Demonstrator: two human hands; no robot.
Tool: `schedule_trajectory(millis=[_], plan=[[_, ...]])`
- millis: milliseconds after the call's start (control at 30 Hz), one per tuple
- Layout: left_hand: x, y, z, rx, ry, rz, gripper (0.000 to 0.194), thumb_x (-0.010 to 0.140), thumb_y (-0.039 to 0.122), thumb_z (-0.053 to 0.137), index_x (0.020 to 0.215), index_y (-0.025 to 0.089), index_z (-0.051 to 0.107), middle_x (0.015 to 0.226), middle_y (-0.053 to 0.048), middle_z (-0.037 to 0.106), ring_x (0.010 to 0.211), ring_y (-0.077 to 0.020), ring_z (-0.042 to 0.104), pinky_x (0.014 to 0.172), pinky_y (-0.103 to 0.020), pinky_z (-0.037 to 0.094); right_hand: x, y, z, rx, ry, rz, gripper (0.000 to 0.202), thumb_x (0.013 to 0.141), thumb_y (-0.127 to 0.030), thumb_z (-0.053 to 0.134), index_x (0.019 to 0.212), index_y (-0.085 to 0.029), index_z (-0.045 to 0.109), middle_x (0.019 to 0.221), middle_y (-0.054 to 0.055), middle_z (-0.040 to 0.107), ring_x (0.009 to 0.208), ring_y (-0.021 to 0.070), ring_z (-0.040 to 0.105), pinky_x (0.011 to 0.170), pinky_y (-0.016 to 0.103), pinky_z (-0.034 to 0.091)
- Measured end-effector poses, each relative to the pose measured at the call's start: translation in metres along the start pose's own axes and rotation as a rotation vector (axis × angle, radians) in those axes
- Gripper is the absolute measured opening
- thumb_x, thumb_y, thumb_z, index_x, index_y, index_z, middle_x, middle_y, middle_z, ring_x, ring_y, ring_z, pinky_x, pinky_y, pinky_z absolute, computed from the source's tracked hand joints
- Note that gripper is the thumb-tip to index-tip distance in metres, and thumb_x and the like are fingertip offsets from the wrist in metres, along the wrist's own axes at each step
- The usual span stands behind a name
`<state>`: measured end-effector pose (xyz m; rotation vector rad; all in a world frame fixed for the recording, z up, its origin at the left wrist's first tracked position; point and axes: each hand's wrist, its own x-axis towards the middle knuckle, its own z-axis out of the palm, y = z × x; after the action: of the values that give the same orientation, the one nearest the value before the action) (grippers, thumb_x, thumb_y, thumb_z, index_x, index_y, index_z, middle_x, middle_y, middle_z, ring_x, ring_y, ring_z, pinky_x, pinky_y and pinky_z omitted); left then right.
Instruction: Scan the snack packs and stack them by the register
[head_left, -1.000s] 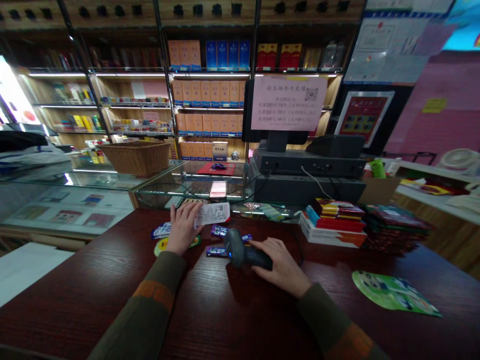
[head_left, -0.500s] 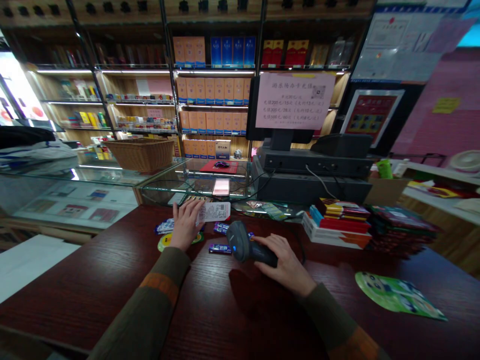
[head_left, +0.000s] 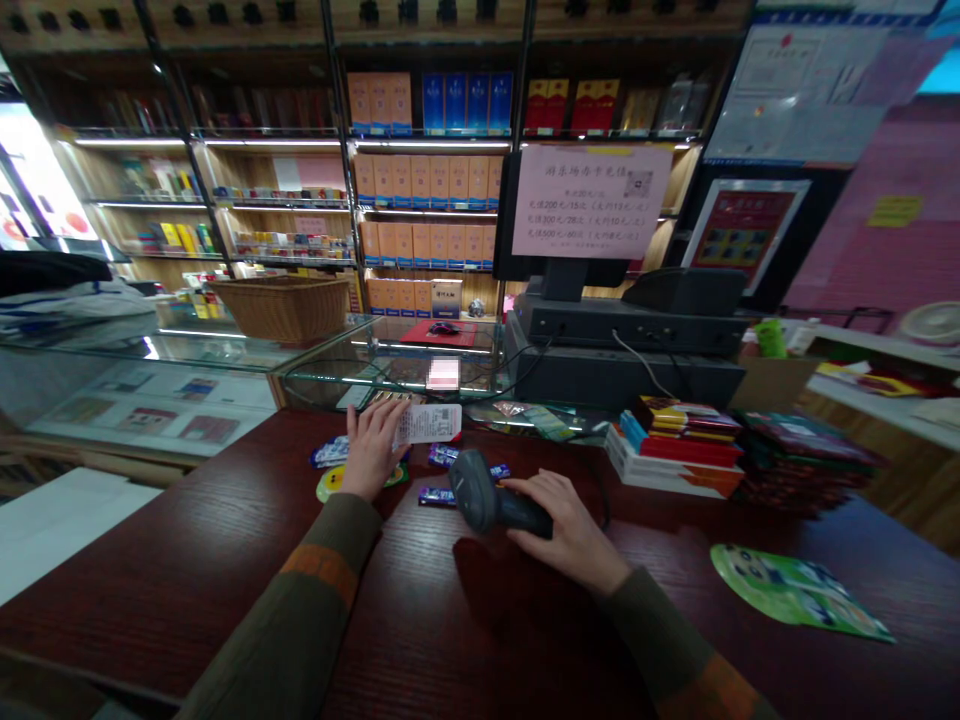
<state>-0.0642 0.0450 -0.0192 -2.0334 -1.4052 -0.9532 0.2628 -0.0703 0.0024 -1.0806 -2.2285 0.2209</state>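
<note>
My right hand (head_left: pixel 566 525) is wrapped round the handle of a dark barcode scanner (head_left: pixel 480 495), held above the brown table with its head pointing left. My left hand (head_left: pixel 375 445) grips the left end of a white printed packet (head_left: pixel 431 423) with a barcode, its fingers bent over it. Beneath and beside the left hand lie blue-and-white packets (head_left: pixel 328 453) and a green-and-yellow pouch (head_left: pixel 330 482), partly covered by the hand. Small purple snack bars (head_left: pixel 435 496) lie around the scanner head, which hides part of them.
Stacked boxes (head_left: pixel 667 460) and a pile of dark red packets (head_left: pixel 806 455) stand at the right. A green pouch (head_left: pixel 799 592) lies near the right edge. Behind the table are a glass counter (head_left: pixel 375 355), a wicker basket (head_left: pixel 285 308) and a cash register (head_left: pixel 630 335) bearing a pink sign.
The scanner head has shifted slightly left and turned, and the blue light on it no longer shows. My left hand and the white packet stay almost where they were.
</note>
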Motion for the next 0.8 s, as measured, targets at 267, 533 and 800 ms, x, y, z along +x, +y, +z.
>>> schedule_trajectory(millis=[267,533,800], plan=[[-0.001,-0.001,0.001,-0.005,-0.010,-0.006,0.065,0.084,0.022,0.062,0.147,0.023,0.045,0.141,-0.012,0.057,0.134,-0.0311,0.046,0.124,-0.060,0.005,-0.001,0.000,0.006,0.014,-0.127,-0.001,0.061,0.081,-0.026,0.072,0.139,-0.025,0.052,0.123,0.007,0.068,0.116,0.0249,0.060,0.117,0.053,0.026],[0.001,0.003,-0.002,-0.022,-0.014,-0.014,0.069,0.082,0.026,0.068,0.147,0.023,0.044,0.140,-0.013,0.057,0.133,-0.0323,0.048,0.123,-0.061,0.009,-0.002,0.000,0.016,0.008,-0.210,0.002,0.064,0.079,-0.029,0.073,0.139,-0.025,0.053,0.116,0.006,0.069,0.112,0.0245,0.062,0.117,0.053,0.027],[0.002,0.008,-0.007,-0.053,-0.017,0.000,0.069,0.083,0.029,0.069,0.147,0.022,0.044,0.140,-0.013,0.057,0.133,-0.0322,0.047,0.123,-0.062,0.009,-0.001,-0.001,0.017,0.020,-0.228,-0.001,0.057,0.079,-0.029,0.073,0.134,-0.026,0.056,0.116,0.006,0.069,0.112,0.0237,0.062,0.116,0.053,0.026]])
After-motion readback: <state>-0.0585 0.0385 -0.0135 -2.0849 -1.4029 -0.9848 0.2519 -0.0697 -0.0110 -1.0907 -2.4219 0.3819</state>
